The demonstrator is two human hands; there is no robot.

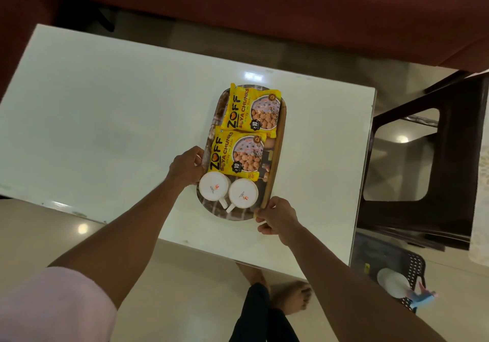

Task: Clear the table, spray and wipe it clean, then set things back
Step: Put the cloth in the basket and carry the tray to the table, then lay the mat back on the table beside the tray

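on the white desk both hands gripped a tray's rim, left hand and right hand; two "zoff soya chunks" packets and two white cups lay on it, a dark stool beside.

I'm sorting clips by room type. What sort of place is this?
Most likely a home living room: a low white table before a dark red sofa, with a tray of snack packets and two cups.

A home living room: a maroon sofa runs along the far edge of a white coffee table, over glossy tiled floor, bare feet below.
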